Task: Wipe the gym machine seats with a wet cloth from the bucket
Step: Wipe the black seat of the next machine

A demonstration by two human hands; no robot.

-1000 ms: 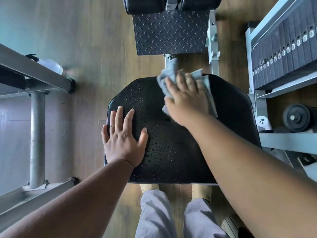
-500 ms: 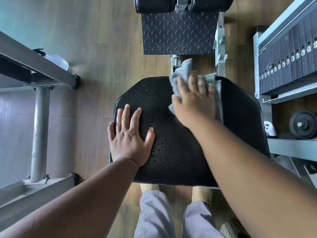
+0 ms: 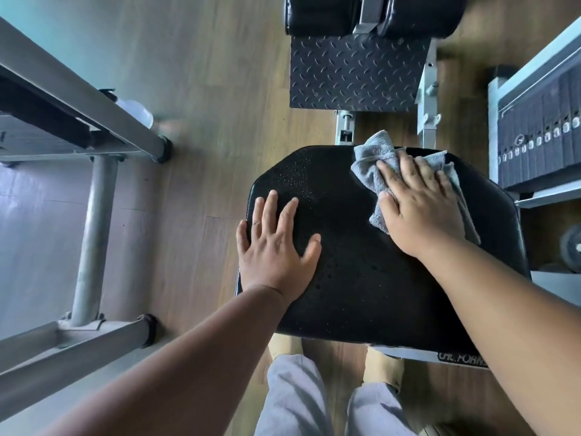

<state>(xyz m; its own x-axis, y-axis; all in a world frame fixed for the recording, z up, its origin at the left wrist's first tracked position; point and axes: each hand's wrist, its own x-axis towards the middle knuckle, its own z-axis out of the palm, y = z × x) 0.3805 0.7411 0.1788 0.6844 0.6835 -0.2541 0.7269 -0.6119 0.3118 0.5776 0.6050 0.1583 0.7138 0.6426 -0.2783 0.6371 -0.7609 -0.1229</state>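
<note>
A black padded machine seat fills the middle of the head view, speckled with water drops. My right hand lies flat on a crumpled grey cloth and presses it onto the seat's far right part. The cloth sticks out beyond my fingers over the seat's far edge. My left hand rests flat on the seat's left edge with fingers spread, holding nothing. No bucket is in view.
A black tread footplate and two black roller pads stand beyond the seat. A weight stack rises at the right. A grey metal machine frame stands on the wooden floor at the left. My legs are under the seat's near edge.
My right hand has slid the cloth to the right along the seat's far edge. My left hand stays flat on the seat's left side. The view has shifted left.
</note>
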